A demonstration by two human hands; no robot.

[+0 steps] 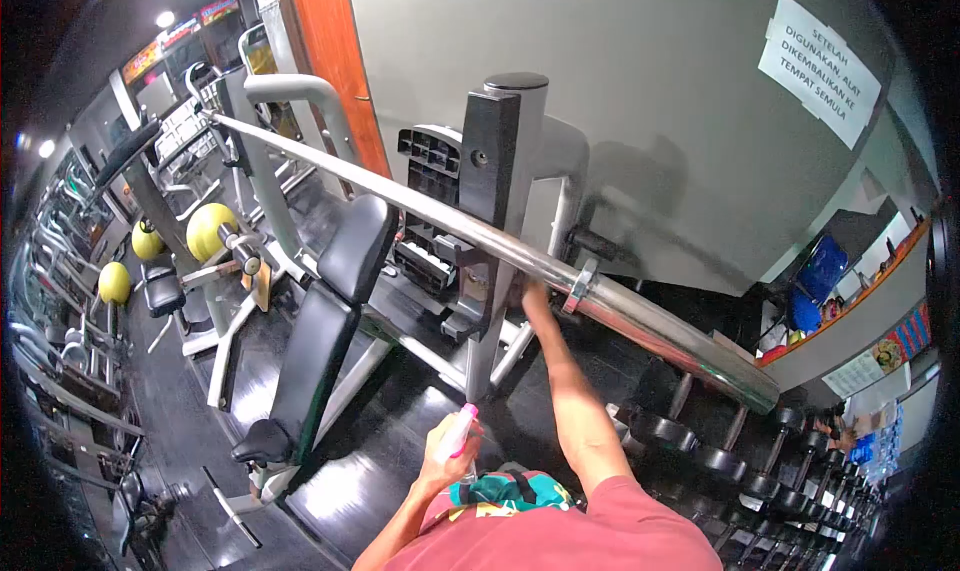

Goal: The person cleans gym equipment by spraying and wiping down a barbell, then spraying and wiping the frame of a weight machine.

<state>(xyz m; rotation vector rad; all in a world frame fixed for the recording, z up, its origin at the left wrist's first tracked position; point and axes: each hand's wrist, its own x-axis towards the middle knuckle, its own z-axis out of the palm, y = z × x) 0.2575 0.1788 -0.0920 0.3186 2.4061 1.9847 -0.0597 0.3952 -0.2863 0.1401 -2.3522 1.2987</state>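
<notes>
While stretched out to the barbell (480, 233), right hand (533, 293) mostly hidden behind the bar near its collar (578, 286), so how tightly the fingers close there cannot be told; seems pressed against or under the steel, perhaps to steady or wipe it. Left hand (450, 461) held low and close to the body, wrapped closed around a small spray bottle (458, 433), pink nozzle uppermost and tilted forward toward the bench, kept within easy aim of the equipment. Barbell lying across the uprights of the rack (495, 171), resting in its hooks so the long shaft runs diagonally over the black padded bench (325, 331). Bench set tilted beneath the bar, backrest raised. Row of dumbbells (760, 471) lined up on a rack to the right, just below the bar's free end. Paper notice (820, 66) taped high on the grey wall, well apart from both hands. Yellow balls (205, 229) parked among machines farther left.
</notes>
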